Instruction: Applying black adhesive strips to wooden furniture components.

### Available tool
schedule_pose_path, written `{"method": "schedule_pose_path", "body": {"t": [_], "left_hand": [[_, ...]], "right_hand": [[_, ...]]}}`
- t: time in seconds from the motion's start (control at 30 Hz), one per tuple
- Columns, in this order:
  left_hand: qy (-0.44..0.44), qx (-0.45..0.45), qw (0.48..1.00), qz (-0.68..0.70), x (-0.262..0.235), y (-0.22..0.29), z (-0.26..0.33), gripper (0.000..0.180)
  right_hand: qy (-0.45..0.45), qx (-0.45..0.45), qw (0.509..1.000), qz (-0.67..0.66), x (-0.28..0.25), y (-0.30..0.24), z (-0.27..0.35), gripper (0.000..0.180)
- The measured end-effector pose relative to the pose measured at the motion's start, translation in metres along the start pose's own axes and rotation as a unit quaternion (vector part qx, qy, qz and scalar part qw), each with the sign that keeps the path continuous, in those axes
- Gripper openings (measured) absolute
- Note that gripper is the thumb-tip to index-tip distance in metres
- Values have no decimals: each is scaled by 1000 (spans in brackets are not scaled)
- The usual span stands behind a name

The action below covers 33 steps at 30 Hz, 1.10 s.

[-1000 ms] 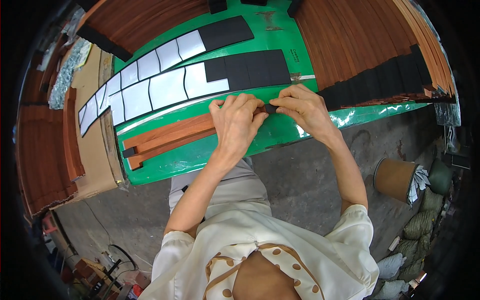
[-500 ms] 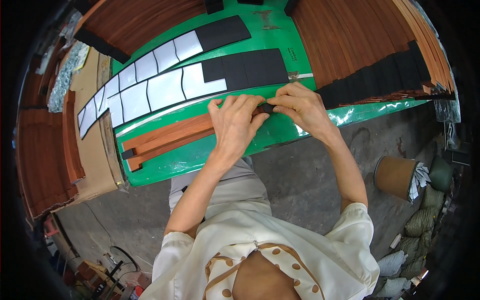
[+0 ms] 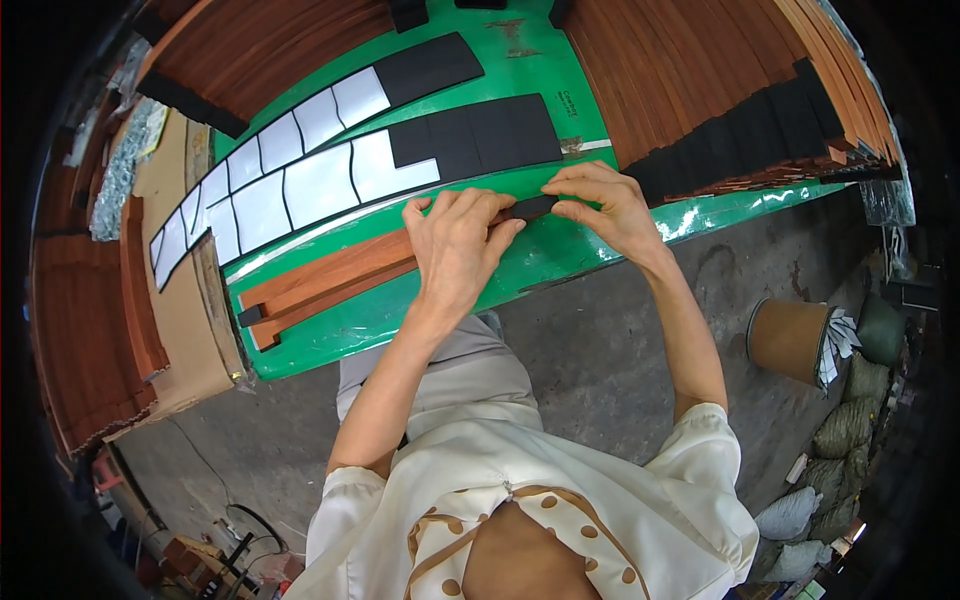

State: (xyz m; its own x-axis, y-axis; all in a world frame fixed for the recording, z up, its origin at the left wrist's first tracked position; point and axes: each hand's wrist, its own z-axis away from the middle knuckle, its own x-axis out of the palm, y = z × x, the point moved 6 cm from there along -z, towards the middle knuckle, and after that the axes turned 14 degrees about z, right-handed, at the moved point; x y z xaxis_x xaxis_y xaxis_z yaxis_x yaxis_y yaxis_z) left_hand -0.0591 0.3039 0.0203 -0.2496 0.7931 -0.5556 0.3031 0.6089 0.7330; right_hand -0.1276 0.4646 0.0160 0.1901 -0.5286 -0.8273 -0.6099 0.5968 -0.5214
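A reddish-brown wooden strip lies slantwise on the green table, with a small black piece at its left end. My left hand is closed over the strip towards its right end, hiding part of it. Just past the left fingertips, a black foam pad covers the right end. My right hand has its thumb and forefinger at the far tip of this pad, one on either side. Beyond the hands lie black foam sheets with white backing pieces on their left parts.
Stacked wooden strips with black ends stand at the right, the back left and the far left. Cardboard lies along the left. A brown bin with white scraps stands on the floor, right of the green table.
My right fingers have loosened and shifted slightly up, so more of the black pad shows between the hands. My left hand keeps its place on the strip. The whole view has shifted slightly.
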Motion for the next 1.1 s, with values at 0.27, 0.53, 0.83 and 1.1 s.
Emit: {"method": "schedule_pose_path", "body": {"t": [0.27, 0.53, 0.83, 1.1], "left_hand": [[15, 27, 999, -12, 1, 3, 1, 18], [48, 167, 980, -95, 17, 8, 6, 25], [66, 196, 978, -37, 13, 5, 7, 26], [112, 204, 970, -68, -66, 29, 39, 24]], "right_hand": [[34, -1, 999, -23, 5, 1, 6, 20], [111, 150, 977, -107, 27, -7, 17, 24], [248, 260, 917, -172, 56, -5, 24, 27], [149, 324, 897, -260, 50, 15, 29, 38]]}}
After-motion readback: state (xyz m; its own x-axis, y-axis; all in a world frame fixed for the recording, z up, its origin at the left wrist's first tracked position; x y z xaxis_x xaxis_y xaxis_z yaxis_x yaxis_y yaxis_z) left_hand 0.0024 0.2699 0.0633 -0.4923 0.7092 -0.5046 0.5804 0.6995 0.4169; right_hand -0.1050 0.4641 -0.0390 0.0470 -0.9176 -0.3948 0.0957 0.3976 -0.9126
